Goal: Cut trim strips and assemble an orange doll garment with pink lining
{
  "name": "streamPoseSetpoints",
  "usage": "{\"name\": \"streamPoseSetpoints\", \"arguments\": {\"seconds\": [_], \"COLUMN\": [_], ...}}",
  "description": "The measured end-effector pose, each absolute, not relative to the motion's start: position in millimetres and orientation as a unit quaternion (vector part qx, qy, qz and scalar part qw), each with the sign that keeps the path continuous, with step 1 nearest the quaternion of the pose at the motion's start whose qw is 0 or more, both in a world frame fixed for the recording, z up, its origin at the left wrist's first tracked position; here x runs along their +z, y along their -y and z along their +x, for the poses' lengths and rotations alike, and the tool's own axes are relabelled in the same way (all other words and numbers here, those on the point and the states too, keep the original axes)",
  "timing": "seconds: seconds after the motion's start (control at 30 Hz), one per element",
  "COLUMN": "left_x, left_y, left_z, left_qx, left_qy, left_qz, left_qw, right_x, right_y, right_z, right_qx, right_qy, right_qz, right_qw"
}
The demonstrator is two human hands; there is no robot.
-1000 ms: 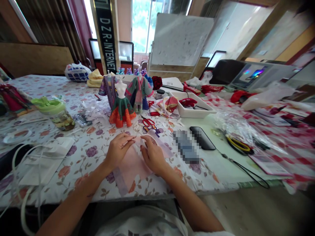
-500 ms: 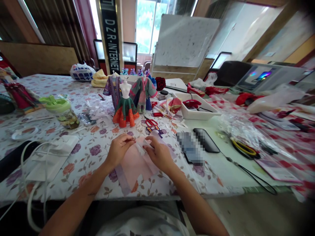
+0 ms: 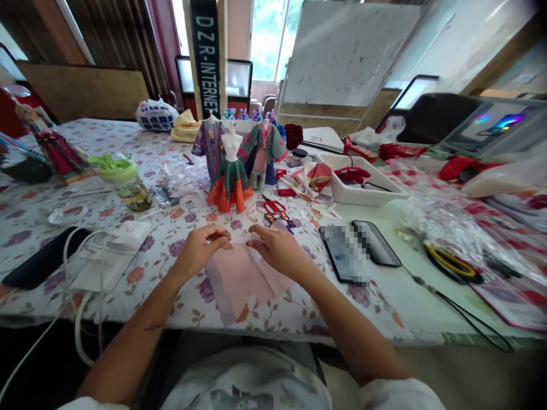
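Note:
A thin pink piece of fabric [image 3: 241,279] lies on the flowered tablecloth in front of me, with a paler strip along its left side. My left hand [image 3: 199,249] is over its upper left corner, thumb and fingertips drawn together in a pinch; whatever may be between them is too small to make out. Facing it, my right hand [image 3: 280,250] hovers at the fabric's upper right, its thumb and forefinger apart with nothing visible between them. Red-handled scissors [image 3: 276,208] lie just beyond the hands. Behind them stands a small white dress form [image 3: 231,145] in a green and orange skirt [image 3: 231,188].
Two more dressed doll forms stand behind the skirt. Left are a green-lidded jar [image 3: 123,179] and a power strip [image 3: 113,256] with cables. Two phones, one a black phone [image 3: 376,244], lie right, near a white tray [image 3: 363,191] and clear plastic bags [image 3: 453,228].
My hands have drawn apart; the right forefinger and thumb have come off the fabric, which now lies flatter. The view has shifted slightly, so the table's things appear further right.

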State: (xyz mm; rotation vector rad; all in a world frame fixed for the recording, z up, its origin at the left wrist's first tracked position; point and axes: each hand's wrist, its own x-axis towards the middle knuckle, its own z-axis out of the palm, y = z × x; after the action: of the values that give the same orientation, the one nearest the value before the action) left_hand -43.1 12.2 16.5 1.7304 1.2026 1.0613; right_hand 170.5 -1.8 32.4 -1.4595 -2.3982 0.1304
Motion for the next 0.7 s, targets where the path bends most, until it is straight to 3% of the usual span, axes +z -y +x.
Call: {"name": "streamPoseSetpoints", "arguments": {"seconds": [0.2,0.7], "left_x": [-1,-2], "left_y": [-12,1], "left_z": [-45,-59], "left_qx": [0.400,0.371], "left_qy": [-0.478,-0.503], "left_qz": [0.689,0.685], "left_qw": [0.370,0.373], "right_x": [10,9], "right_y": [7,13], "right_z": [176,168], "right_qx": [0.115,0.145], "right_qy": [0.818,0.852], "right_qz": [-0.525,-0.480], "right_qw": [0.205,0.153]}}
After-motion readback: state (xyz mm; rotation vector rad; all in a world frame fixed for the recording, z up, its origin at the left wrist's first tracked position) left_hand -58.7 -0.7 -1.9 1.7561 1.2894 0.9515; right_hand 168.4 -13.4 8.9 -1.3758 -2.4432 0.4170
